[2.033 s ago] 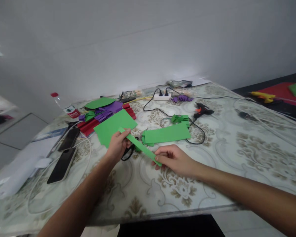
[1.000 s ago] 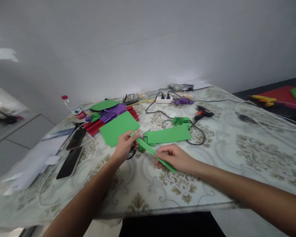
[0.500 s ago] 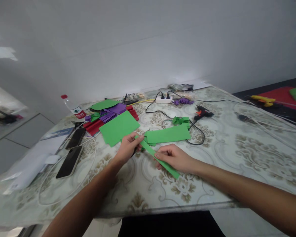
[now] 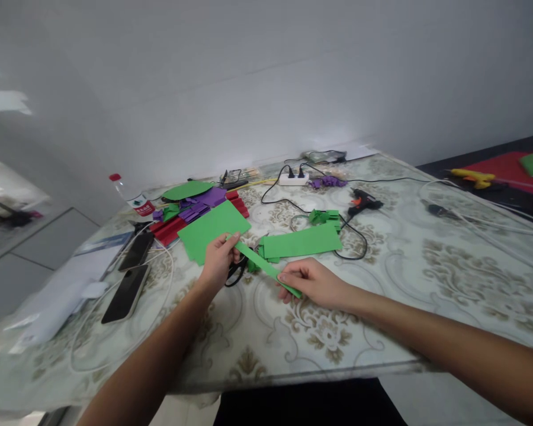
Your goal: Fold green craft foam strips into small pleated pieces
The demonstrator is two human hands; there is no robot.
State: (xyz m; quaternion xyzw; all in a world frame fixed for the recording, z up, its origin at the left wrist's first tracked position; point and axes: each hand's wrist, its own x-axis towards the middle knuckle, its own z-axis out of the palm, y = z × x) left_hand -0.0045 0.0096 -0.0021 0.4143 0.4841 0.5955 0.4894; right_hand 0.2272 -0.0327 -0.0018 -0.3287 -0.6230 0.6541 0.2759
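Note:
A narrow green strip [image 4: 257,258], paper or thin foam, stretches slantwise between my two hands above the table. My left hand [image 4: 220,258] pinches its upper left end. Lower down, my right hand [image 4: 308,283] holds it between thumb and fingers, with a short end showing past them. Just behind the strip lies a wider green piece [image 4: 302,241], with small green folded bits [image 4: 325,217] beyond it. Black-handled scissors [image 4: 237,275] lie partly hidden beneath the strip, beside my left hand. Larger green sheets [image 4: 215,228] rest behind that hand.
Purple pieces [image 4: 202,204] and red folded strips [image 4: 171,229] lie at the back left near a bottle [image 4: 135,196]. Two phones [image 4: 127,293] and a white cable are on the left. A black glue gun [image 4: 364,201] and a power strip [image 4: 293,178] stand behind; a yellow glue gun [image 4: 473,176] lies far right.
My left hand has moved left and slightly up, drawing the strip through my right hand, so less of it extends past the right fingers. The scissors are more exposed now.

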